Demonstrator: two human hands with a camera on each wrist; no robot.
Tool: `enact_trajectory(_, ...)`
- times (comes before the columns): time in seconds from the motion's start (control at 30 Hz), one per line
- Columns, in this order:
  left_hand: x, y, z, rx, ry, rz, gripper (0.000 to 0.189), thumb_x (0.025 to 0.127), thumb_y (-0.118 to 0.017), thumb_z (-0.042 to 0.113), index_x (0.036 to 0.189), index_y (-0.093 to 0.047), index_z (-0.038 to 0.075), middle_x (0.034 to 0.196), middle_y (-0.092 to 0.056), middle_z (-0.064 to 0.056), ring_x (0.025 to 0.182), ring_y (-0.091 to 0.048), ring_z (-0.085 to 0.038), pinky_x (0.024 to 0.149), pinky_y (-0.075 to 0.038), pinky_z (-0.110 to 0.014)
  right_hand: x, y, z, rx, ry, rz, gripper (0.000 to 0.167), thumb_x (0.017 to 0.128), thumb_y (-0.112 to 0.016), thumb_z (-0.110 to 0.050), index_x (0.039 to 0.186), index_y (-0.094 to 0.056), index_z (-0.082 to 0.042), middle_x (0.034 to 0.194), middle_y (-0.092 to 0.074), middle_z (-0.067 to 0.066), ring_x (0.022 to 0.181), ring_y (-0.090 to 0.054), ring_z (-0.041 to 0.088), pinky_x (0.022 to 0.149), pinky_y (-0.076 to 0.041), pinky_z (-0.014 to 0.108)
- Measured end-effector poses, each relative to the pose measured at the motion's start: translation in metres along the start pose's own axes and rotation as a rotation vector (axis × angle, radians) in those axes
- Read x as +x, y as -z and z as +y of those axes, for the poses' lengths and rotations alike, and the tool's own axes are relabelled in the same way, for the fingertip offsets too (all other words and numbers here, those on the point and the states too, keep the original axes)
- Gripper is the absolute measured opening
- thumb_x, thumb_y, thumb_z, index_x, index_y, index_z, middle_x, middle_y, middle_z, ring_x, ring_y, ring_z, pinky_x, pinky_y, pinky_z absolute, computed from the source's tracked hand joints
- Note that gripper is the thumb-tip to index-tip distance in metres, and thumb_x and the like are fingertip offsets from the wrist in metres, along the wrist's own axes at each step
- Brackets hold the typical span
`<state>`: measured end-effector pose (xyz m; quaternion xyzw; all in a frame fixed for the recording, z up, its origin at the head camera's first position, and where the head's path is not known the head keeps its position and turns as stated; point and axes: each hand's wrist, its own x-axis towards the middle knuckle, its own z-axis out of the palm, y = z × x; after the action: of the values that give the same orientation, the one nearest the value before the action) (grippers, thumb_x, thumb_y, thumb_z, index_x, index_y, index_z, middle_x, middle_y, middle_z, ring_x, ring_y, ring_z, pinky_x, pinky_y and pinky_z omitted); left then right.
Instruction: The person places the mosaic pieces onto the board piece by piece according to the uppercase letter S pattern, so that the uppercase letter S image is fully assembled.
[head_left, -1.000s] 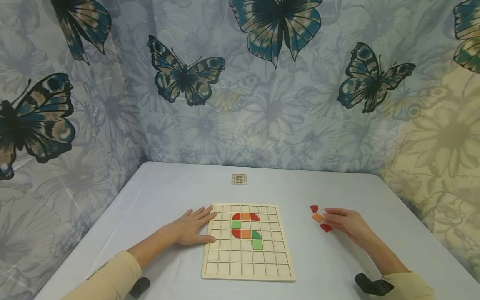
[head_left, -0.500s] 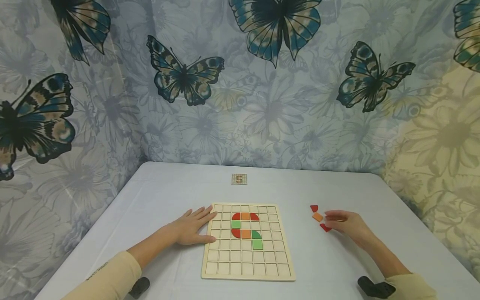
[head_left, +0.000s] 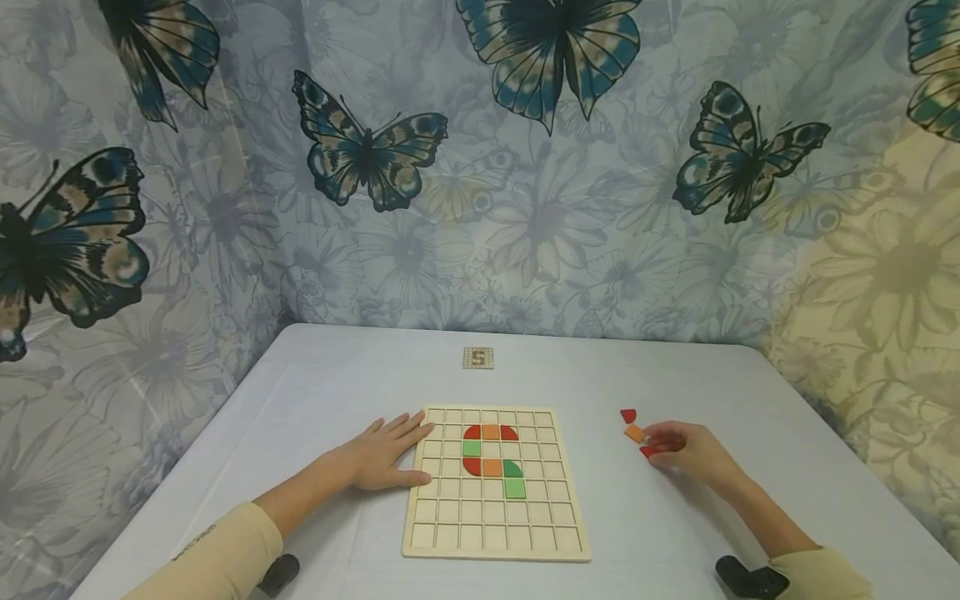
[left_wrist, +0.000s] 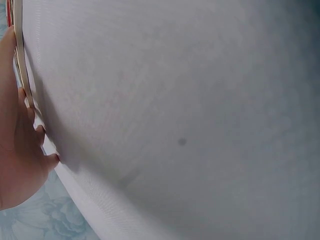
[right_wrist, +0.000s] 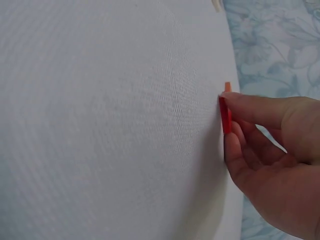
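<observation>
My left hand (head_left: pixel 384 457) lies with fingers spread at the left edge of a wooden grid board (head_left: pixel 448 536). In the left wrist view its fingers (left_wrist: pixel 25 120) run along the board's side. Red, orange and green tiles fill several cells in the board's upper middle. To the right, my right hand (head_left: pixel 696 457) pinches a red quarter-circle tile (right_wrist: pixel 226 115) between thumb and fingers, low at the white tabletop. Just beyond it lie an orange square tile (head_left: pixel 634 433) and another red quarter-circle tile (head_left: pixel 628 415).
A small square card (head_left: pixel 478 358) with an S-like figure on a grid lies toward the table's back. The white table (head_left: pixel 360 367) meets butterfly-patterned cloth at the back. Dark wrist devices (head_left: pixel 750 577) sit by both sleeves.
My right hand has shifted slightly and its fingers have closed on the nearest red tile. The left hand and board have stayed in place.
</observation>
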<state>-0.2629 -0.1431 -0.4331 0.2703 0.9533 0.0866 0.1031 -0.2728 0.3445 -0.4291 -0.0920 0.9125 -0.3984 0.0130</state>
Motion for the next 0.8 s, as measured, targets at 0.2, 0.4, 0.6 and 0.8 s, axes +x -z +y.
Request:
enact_trajectory(0.2,-0.0005,0.0009,0.0008,-0.004,-0.004,0.006,0.087,0.087,-0.043,0.071,0.153,-0.024,0.018,0.158,-0.015,-0.006,0.142,-0.015,-0.031,0.11,-0.013,-0.056,-0.0008,0.0006,-0.0039,-0.04,0.044,-0.045,0.031,0.08,-0.072,0.004,0.11,-0.064,0.005,0.099,-0.066,0.013,0.088,-0.06,0.027,0.069,-0.051,0.021)
enact_trajectory(0.4,0.0005,-0.0012,0.0002,0.003,-0.001,0.001,0.087,0.087,-0.041,0.073,0.153,-0.024,0.019,0.158,-0.014,-0.005,0.142,-0.015,-0.03,0.11,-0.013,-0.056,-0.001,0.0031,-0.0067,-0.089,0.046,-0.068,0.03,0.08,-0.073,0.003,0.109,-0.066,0.002,0.094,-0.061,0.009,0.084,-0.052,0.024,0.064,-0.047,0.022)
enact_trajectory(0.6,0.0002,-0.0001,0.0012,-0.001,0.001,-0.007,0.089,0.086,-0.041,0.074,0.153,-0.023,0.019,0.158,-0.013,-0.005,0.143,-0.014,-0.03,0.11,-0.012,-0.056,-0.0022,0.0076,-0.0072,-0.07,-0.025,-0.075,0.03,0.08,-0.077,-0.01,0.106,-0.068,0.003,0.085,-0.057,0.005,0.076,-0.048,0.02,0.057,-0.043,0.024)
enact_trajectory(0.8,-0.0001,0.0,0.001,0.003,-0.004,-0.005,0.087,0.086,-0.041,0.073,0.153,-0.023,0.02,0.158,-0.013,-0.005,0.142,-0.015,-0.031,0.11,-0.013,-0.056,-0.0018,0.0062,-0.0085,-0.021,-0.099,-0.059,0.038,0.08,-0.079,-0.025,0.106,-0.07,0.002,0.092,-0.067,0.006,0.075,-0.054,0.017,0.059,-0.047,0.027)
